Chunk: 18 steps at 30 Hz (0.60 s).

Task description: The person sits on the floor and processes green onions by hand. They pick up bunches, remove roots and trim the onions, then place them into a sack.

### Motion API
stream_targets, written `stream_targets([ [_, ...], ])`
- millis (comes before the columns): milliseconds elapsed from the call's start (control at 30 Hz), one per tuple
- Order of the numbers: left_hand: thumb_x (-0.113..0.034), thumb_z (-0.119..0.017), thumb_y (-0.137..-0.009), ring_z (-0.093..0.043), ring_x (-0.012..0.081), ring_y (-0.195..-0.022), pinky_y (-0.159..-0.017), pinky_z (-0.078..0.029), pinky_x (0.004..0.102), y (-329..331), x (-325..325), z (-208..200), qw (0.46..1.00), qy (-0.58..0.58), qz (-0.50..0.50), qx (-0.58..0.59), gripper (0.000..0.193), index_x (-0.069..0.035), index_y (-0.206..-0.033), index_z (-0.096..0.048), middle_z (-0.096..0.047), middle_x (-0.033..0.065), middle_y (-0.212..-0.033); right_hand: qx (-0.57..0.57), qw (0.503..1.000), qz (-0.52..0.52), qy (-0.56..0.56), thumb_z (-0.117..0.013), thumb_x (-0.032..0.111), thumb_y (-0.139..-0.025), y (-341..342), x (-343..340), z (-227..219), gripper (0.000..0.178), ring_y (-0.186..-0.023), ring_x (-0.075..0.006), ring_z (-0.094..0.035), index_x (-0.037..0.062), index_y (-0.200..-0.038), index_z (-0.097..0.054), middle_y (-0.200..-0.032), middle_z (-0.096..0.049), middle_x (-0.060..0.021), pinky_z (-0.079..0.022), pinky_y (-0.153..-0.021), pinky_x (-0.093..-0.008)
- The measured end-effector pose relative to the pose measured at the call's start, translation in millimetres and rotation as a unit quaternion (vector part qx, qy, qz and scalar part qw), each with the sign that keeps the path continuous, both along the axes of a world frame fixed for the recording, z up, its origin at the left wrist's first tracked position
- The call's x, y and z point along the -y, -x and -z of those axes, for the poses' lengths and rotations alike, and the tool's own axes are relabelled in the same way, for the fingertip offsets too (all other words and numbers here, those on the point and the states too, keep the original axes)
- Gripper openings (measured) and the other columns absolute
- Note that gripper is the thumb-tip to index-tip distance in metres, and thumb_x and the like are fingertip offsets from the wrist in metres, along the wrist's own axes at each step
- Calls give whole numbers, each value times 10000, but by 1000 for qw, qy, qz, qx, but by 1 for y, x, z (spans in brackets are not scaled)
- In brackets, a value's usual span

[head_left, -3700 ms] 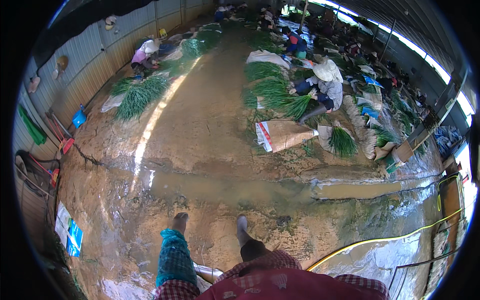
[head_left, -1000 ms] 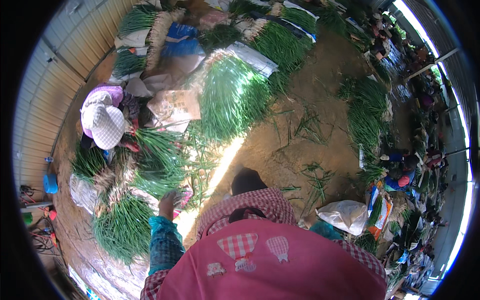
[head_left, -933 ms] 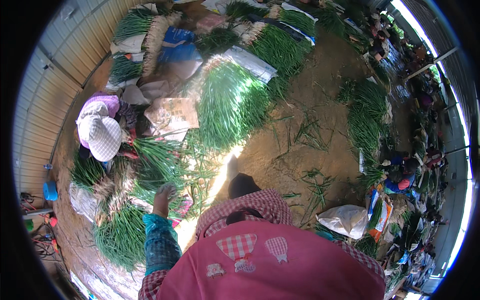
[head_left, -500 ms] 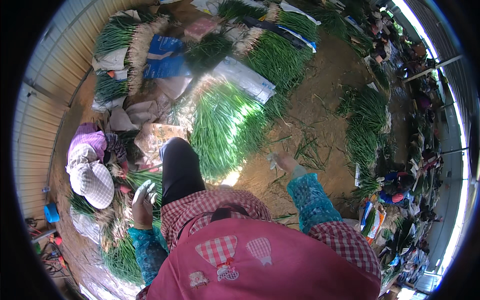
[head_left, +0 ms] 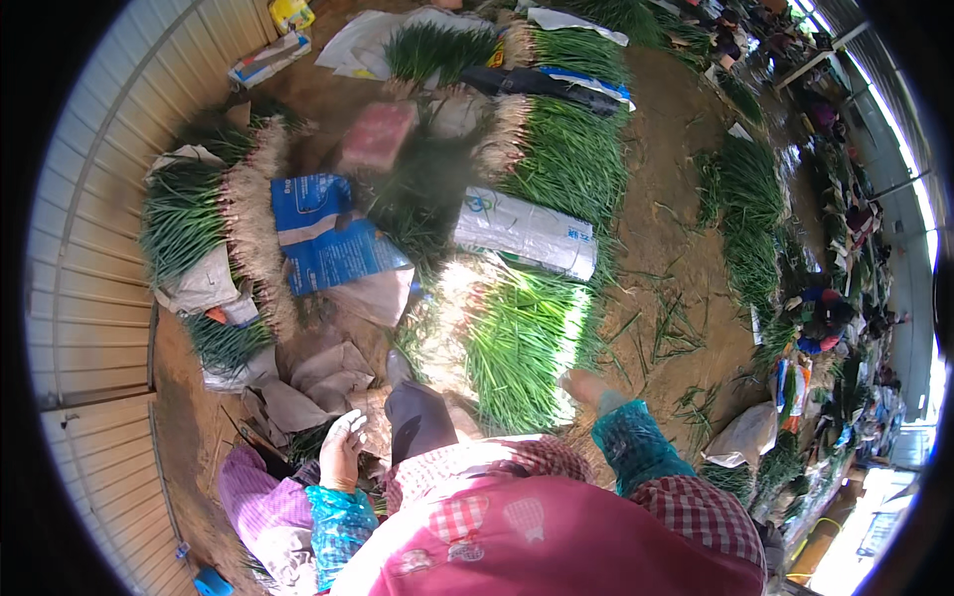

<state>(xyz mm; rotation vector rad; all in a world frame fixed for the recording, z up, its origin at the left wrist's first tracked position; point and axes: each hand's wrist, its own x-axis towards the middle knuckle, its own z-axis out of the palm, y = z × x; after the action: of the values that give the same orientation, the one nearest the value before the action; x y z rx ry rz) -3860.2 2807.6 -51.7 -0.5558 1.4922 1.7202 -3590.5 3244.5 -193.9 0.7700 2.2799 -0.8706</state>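
While the person bends forward in the head view, the right hand [head_left: 581, 385] reaches down at the right side of the sunlit bunch of green onions [head_left: 527, 343], close to its leaf tips; blur hides how far its fingers are spread, and I cannot tell whether it touches or grips any leaves. The left hand [head_left: 341, 452], at the near left, is partly open with loosely bent fingers, and no object shows in it. It is beside a co-worker in purple [head_left: 260, 492] and near crumpled grey sacks [head_left: 323, 382]. The onions lie on the floor [head_left: 651, 199], roots left, leaves right; a silvery sack [head_left: 527, 233] lies along their far side. Farther left, a blue bag [head_left: 343, 253] is beside another onion row [head_left: 184, 219].
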Motion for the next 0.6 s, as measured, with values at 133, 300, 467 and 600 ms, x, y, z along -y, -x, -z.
stream_targets([
  [133, -266, -470, -936, -565, 181, -1057, -916, -413, 329, 83, 28, -4, 999, 11, 8, 36, 346, -59, -1202, -549, -614, 64, -1145, 144, 960, 207, 123, -477, 308, -885, 29, 29, -31, 383, -785, -317, -654, 15, -1083, -624, -927, -678, -168, -514, -718, -417],
  [300, -247, -459, -934, -556, 221, -1098, -957, -402, 351, 210, 27, -18, 987, 100, 117, 49, 348, -53, -1210, -542, -604, 78, -1166, 59, 882, 368, 289, -512, 195, -894, -2, 61, 31, 210, -638, -207, -651, 20, -918, -626, -726, -659, -103, -492, -538, -347],
  [467, -183, -522, -918, -585, 198, -1073, -963, -408, 345, 363, -119, -46, 971, 31, 225, -71, 296, -20, -1159, -578, -626, 82, -1141, 252, 764, 487, 340, -511, 281, -902, 88, 120, 8, 307, -806, -242, -644, 34, -1027, -644, -999, -657, -113, -508, -725, -397],
  [600, -176, -531, -916, -607, 196, -1019, -921, -442, 312, 443, -237, -44, 940, -15, 318, -122, 271, -23, -1129, -599, -644, 81, -1076, 227, 737, 505, 387, -526, 331, -907, 159, 124, -1, 326, -795, -219, -653, 76, -1069, -648, -1024, -656, -91, -514, -666, -375],
])
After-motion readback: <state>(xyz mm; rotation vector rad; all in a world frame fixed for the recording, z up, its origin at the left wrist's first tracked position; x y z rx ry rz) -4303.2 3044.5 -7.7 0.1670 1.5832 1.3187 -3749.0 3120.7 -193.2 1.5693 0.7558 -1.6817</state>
